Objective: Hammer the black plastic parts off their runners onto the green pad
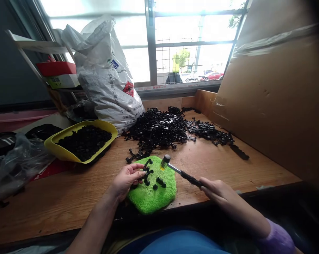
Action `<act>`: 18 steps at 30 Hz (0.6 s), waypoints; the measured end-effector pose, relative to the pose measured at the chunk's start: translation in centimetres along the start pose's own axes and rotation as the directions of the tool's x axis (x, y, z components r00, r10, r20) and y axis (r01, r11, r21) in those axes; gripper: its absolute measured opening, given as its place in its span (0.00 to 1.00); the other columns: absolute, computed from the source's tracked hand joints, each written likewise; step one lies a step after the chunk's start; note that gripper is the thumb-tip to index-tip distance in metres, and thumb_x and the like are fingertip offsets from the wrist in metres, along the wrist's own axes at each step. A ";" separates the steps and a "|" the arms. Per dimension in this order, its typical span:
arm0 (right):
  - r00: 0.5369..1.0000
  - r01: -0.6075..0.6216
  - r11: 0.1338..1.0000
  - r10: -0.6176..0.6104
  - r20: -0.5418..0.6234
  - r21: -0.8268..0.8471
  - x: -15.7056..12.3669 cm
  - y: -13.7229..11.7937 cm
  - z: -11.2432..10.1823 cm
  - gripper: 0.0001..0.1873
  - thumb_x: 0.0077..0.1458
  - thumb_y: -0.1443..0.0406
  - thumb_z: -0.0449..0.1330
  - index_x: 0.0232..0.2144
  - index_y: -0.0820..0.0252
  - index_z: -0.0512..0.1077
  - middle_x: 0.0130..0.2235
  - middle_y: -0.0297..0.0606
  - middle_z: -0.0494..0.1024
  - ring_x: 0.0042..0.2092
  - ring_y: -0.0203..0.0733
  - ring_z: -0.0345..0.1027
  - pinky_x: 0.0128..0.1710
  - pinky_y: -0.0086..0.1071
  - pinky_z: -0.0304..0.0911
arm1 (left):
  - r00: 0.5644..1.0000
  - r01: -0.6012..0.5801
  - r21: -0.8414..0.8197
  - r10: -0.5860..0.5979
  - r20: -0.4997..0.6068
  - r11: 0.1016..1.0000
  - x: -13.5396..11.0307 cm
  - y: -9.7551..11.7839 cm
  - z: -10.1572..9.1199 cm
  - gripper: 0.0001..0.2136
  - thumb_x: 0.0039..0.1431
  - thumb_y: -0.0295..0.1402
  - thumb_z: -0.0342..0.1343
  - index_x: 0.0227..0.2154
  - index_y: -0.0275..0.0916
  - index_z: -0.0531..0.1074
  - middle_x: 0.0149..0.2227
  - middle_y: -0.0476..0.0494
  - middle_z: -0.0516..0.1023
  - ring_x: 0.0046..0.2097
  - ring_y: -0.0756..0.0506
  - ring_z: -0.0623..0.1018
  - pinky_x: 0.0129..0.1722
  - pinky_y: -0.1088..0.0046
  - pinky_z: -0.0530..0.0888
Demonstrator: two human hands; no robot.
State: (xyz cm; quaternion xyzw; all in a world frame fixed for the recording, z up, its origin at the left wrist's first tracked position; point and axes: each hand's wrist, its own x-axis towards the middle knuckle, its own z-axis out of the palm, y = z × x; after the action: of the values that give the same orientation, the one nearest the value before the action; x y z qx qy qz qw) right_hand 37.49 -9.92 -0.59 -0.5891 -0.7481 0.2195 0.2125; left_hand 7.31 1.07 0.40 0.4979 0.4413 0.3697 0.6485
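Note:
My left hand [128, 180] pinches a branched black plastic piece [148, 172] with knobbed ends, above the left part of a fuzzy green pad [151, 201]. In my right hand [216, 190] is a small hammer [180, 171], gripped by its black-wrapped handle. The hammer's head, dark on top and yellow below, hovers over or rests on the pad's upper right; I cannot tell which. Beneath it on the pad lie a short ribbed black part [161, 182] and a small round black part [155, 187].
A big heap of black plastic pieces [161, 127] lies behind the pad, trailing off right. A yellow tub [56, 150] of small black parts stands left, before a white sack [101, 77]. Cardboard [265, 95] walls the right side. Plastic bags [16, 162] lie far left.

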 end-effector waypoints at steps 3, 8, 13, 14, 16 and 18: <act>1.000 -0.001 0.997 0.000 0.016 0.077 0.1 0.5 0.2 0.17 0.62 0.56 0.42 0.33 0.59 0.66 0.27 0.33 0.70 0.28 0.38 0.62 0.28 0.30 0.55 | 0.997 0.032 0.042 -0.035 0.064 0.999 0.2 0.4 0.2 0.13 0.42 0.29 0.63 0.34 0.34 0.74 0.26 0.48 0.74 0.22 0.57 0.67 0.20 0.84 0.63; 0.999 0.001 0.993 -0.005 0.035 0.120 0.0 1.0 0.3 0.18 0.62 0.56 0.42 0.33 0.59 0.66 0.28 0.35 0.71 0.29 0.39 0.63 0.30 0.31 0.56 | 0.992 0.038 0.112 -0.051 0.113 0.993 0.6 0.5 0.5 0.13 0.44 0.30 0.63 0.36 0.35 0.75 0.27 0.48 0.75 0.24 0.56 0.69 0.23 0.83 0.66; 1.000 -0.002 0.997 0.002 -0.001 0.082 0.0 1.1 0.5 0.16 0.62 0.57 0.43 0.36 0.58 0.67 0.31 0.37 0.72 0.32 0.42 0.64 0.32 0.32 0.56 | 0.986 0.037 0.153 -0.061 0.154 0.988 1.1 0.4 0.9 0.14 0.44 0.31 0.63 0.37 0.35 0.75 0.29 0.47 0.76 0.26 0.55 0.70 0.25 0.82 0.68; 1.000 0.000 0.997 0.001 -0.009 0.079 0.0 1.1 0.5 0.16 0.62 0.57 0.43 0.36 0.58 0.67 0.31 0.36 0.72 0.32 0.42 0.64 0.31 0.32 0.56 | 0.986 0.033 0.162 -0.059 0.157 0.986 1.2 0.3 1.0 0.14 0.44 0.31 0.62 0.37 0.35 0.75 0.28 0.47 0.76 0.26 0.55 0.70 0.25 0.82 0.68; 1.000 0.005 0.997 -0.004 -0.016 0.079 -0.1 1.1 0.6 0.16 0.61 0.57 0.43 0.34 0.58 0.67 0.29 0.36 0.72 0.31 0.41 0.63 0.31 0.31 0.56 | 0.985 0.028 0.171 -0.056 0.162 0.985 1.2 0.3 1.0 0.14 0.44 0.32 0.62 0.37 0.35 0.75 0.29 0.47 0.76 0.26 0.55 0.70 0.25 0.82 0.68; 1.000 0.010 0.996 -0.008 -0.023 0.085 -0.3 1.0 0.6 0.16 0.62 0.58 0.43 0.32 0.58 0.66 0.28 0.35 0.71 0.29 0.40 0.63 0.30 0.31 0.55 | 0.985 0.029 0.170 -0.058 0.164 0.985 1.2 0.4 1.1 0.14 0.44 0.32 0.62 0.37 0.35 0.75 0.29 0.47 0.76 0.26 0.55 0.70 0.25 0.82 0.67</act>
State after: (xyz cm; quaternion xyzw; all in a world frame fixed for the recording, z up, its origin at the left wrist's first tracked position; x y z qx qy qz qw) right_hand 38.01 -10.00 -1.71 -0.5785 -0.7382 0.2436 0.2470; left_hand 8.69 1.92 0.65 0.5700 0.4251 0.2739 0.6476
